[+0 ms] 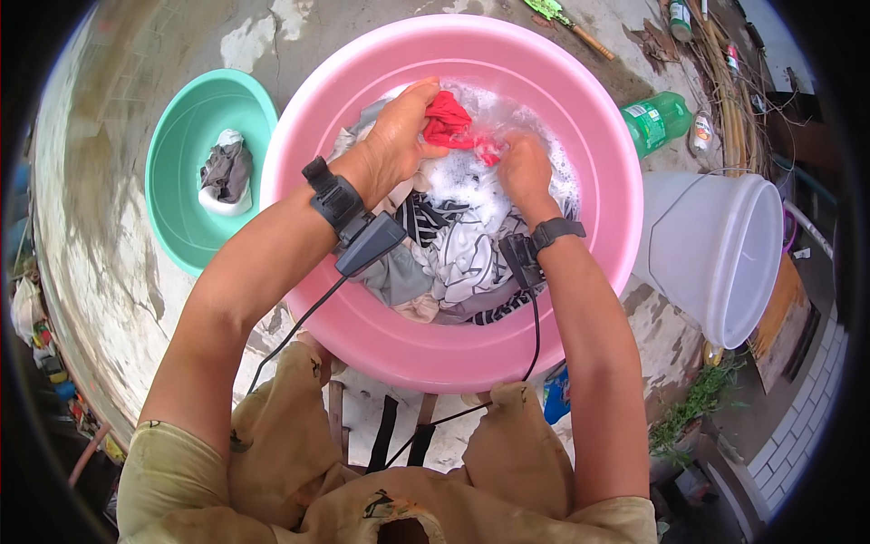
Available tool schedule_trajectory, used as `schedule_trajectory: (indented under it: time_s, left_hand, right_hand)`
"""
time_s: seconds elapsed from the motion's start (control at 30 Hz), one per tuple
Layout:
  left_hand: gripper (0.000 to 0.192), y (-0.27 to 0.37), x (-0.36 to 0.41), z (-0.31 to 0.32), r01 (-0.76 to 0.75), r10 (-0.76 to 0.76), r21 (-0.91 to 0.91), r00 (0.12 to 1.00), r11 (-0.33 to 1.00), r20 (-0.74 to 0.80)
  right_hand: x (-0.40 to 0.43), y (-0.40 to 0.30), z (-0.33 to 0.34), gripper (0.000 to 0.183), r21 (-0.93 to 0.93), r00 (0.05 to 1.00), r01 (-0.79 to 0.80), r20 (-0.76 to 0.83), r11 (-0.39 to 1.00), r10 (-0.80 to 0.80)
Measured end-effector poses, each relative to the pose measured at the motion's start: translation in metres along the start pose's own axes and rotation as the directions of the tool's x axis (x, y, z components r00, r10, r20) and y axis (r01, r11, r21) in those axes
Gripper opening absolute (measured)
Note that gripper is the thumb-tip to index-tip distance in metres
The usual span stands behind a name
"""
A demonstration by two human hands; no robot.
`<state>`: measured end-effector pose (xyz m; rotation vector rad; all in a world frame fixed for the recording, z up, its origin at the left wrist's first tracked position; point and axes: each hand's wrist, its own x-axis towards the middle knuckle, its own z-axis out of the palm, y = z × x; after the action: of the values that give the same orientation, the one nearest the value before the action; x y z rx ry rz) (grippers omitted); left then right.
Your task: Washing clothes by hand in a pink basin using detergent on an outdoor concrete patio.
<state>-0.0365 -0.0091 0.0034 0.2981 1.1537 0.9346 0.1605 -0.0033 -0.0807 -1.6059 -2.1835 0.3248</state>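
A large pink plastic basin [448, 364] stands before me, holding sudsy water and a pile of wet clothes. Over its far half, my left hand [401, 132] grips a bunched red cloth [448, 121] between thumb and fingers. My right hand [527, 166] is closed like a fist at the cloth's other end, where the red is blurred and partly hidden by foam. White soap suds [469, 180] lie under both hands. Nearer me in the basin are a white garment with dark stripes [469, 255] and a grey cloth [397, 275]. Each wrist wears a strapped device with a cable.
A smaller green basin [166, 224] with a grey and white cloth [228, 173] stands at the left. On the right are a white plastic bucket [686, 238] tipped on its side, a green plastic bottle [656, 122] and a bundle of sticks [731, 88]. A green-headed brush [591, 41] lies beyond the basin.
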Motion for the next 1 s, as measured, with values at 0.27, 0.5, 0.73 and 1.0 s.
schedule_trajectory:
  time_s: [0.27, 0.5, 0.73, 1.0]
  left_hand:
    - [0.03, -0.012, 0.014, -0.008, 0.126, -0.127, -0.312, 0.992, 0.942, 0.02]
    - [0.016, -0.016, 0.006, 0.024, 0.113, -0.056, -0.442, 0.989, 0.89, 0.14]
    - [0.022, -0.019, -0.006, 0.042, 0.119, -0.129, -0.363, 0.992, 0.924, -0.003]
    - [0.024, -0.014, -0.009, 0.04, 0.067, -0.103, -0.184, 0.977, 0.981, -0.189]
  right_hand:
    - [0.015, -0.089, -0.108, 0.02, 0.908, 0.957, -0.287, 0.26, 0.305, 0.126]
    - [-0.006, -0.107, -0.082, 0.051, 0.405, 0.981, 0.183, -0.017, 0.896, -0.193]
    - [0.036, -0.104, -0.069, 0.017, 0.526, 0.995, 0.006, -0.085, 0.85, 0.046]
    - [0.048, -0.044, -0.044, 0.048, 0.669, 0.757, -0.627, 0.401, 0.4, 0.516]
